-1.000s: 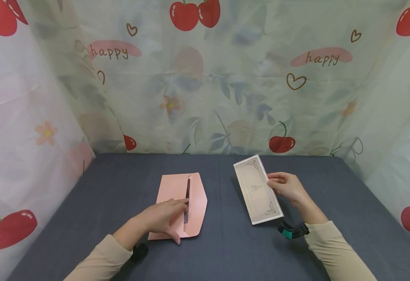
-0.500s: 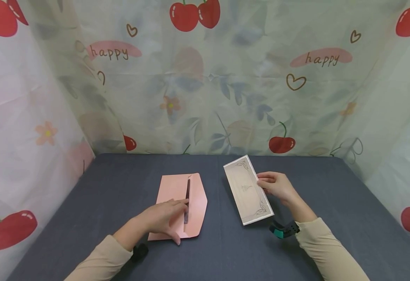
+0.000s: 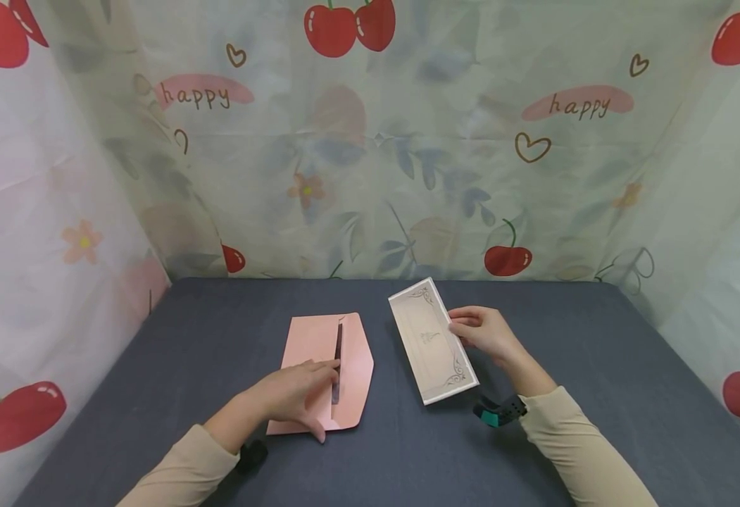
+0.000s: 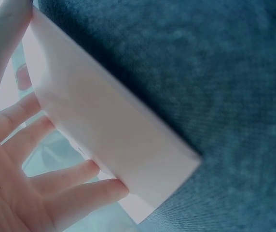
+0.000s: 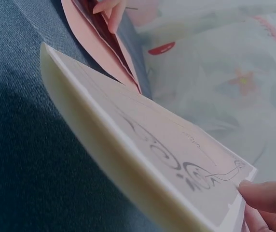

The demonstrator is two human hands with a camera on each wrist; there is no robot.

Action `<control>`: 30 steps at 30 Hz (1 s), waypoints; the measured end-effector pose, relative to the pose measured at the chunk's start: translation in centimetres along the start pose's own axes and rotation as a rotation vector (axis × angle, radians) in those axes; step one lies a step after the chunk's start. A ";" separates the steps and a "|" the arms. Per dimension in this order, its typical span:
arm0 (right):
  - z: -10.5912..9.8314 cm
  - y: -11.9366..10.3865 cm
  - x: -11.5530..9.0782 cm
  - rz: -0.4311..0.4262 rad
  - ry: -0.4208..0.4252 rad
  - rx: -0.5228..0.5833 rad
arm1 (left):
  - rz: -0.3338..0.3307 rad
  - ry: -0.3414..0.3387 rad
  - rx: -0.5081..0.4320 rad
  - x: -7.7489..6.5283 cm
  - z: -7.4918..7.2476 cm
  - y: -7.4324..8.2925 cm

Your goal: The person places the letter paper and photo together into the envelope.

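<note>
On the left half of the table lies a pale pink envelope (image 3: 309, 338), its pointed flap folded out to the right and its mouth gaping in a dark slit. My left hand (image 3: 296, 391) holds it, fingertips at the slit and thumb on the near edge. In the left wrist view the fingers (image 4: 77, 176) lie along the envelope's edge. My right hand (image 3: 484, 334) pinches a cream folded card (image 3: 429, 345) by its right edge, thumb on top. Grey scrolls decorate the card's corners. Tilted, it hangs over the table, right of the envelope and apart from it.
A dark blue-grey cloth covers the table (image 3: 217, 317). Behind it hangs a curtain (image 3: 370, 197) printed with cherries and flowers, which also closes both sides. A black and teal wrist device (image 3: 496, 412) sits under the right wrist.
My right hand has carried the card leftward, closer to the envelope, at much the same tilt. My left hand and the envelope have stayed in place.
</note>
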State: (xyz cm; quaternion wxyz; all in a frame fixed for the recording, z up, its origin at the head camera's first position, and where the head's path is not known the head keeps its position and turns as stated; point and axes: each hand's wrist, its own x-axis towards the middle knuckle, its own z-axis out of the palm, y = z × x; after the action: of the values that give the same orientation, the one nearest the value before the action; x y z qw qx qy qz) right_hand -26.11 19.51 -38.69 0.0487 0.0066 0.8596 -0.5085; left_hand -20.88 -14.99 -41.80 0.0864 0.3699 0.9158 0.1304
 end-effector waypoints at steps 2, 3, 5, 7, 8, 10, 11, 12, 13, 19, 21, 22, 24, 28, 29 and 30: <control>0.2 -0.1 0.1 -0.013 -0.007 0.007 | 0.004 0.004 0.010 0.0 0.0 0.0; 0.4 -0.1 0.1 -0.019 -0.010 0.010 | 0.006 0.005 0.015 0.0 0.0 0.0; 0.6 -0.2 0.1 -0.025 -0.016 0.014 | 0.008 0.008 0.021 0.0 0.0 0.0; 0.8 -0.2 0.2 -0.031 -0.024 0.019 | 0.009 0.010 0.023 0.0 0.0 0.0; 1.0 -0.2 0.2 -0.032 -0.027 0.020 | 0.009 0.010 0.022 0.0 0.1 0.0; 1.2 -0.3 0.2 -0.030 -0.031 0.021 | 0.009 0.009 0.019 0.0 0.1 -0.1; 1.4 -0.3 0.3 -0.030 -0.034 0.020 | 0.008 0.008 0.016 0.0 0.1 -0.1; 1.5 -0.4 0.3 -0.030 -0.035 0.021 | 0.007 0.009 0.014 0.0 0.1 -0.1; 1.7 -0.4 0.3 -0.032 -0.038 0.018 | 0.008 0.009 0.012 0.0 0.1 -0.1; 2.3 -0.5 0.5 -0.050 -0.056 0.020 | 0.025 0.026 0.024 0.0 0.1 -0.2; 2.5 -0.5 0.5 -0.051 -0.062 0.024 | 0.025 0.027 0.026 0.0 0.1 -0.2; 2.6 -0.6 0.5 -0.050 -0.064 0.024 | 0.025 0.027 0.026 0.0 0.1 -0.2; 2.8 -0.6 0.6 -0.050 -0.068 0.021 | 0.016 0.022 0.023 0.0 0.1 -0.2; 3.2 -0.6 0.6 -0.048 -0.066 0.020 | 0.020 0.024 0.022 0.0 0.1 -0.2; 3.3 -0.6 0.6 -0.051 -0.068 0.020 | 0.018 0.022 0.022 0.0 0.1 -0.2; 3.4 -0.6 0.6 -0.052 -0.067 0.023 | 0.017 0.022 0.024 0.0 0.1 -0.2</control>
State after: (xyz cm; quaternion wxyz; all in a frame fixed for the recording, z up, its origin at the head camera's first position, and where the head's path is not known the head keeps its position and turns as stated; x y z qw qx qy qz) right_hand -26.52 16.21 -39.85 0.0643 -0.0321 0.8514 -0.5195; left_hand -20.98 -15.06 -41.98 0.0709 0.3770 0.9151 0.1242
